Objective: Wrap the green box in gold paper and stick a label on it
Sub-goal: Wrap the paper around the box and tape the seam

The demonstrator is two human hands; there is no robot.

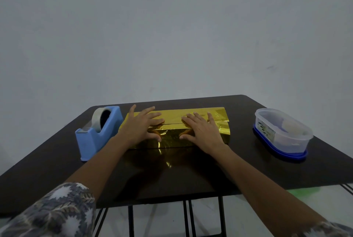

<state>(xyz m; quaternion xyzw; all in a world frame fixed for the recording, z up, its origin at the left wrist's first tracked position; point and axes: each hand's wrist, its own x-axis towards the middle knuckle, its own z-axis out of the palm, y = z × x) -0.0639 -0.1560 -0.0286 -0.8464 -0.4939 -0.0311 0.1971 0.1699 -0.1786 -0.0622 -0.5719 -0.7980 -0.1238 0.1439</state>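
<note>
A long box covered in shiny gold paper [172, 133] lies across the middle of the dark table [172, 175]; no green shows. My left hand [142, 125] rests flat on its left half, fingers spread over the top, thumb on the near side. On the right half my right hand [202, 129] presses down the same way. A seam in the paper runs along the top between the two hands. No label is visible on the wrapped box.
A blue tape dispenser [98, 132] with a roll of clear tape stands left of the box. At the right sits a clear plastic container [282, 133] with a blue lid underneath and pale items inside. A plain wall rises behind the table.
</note>
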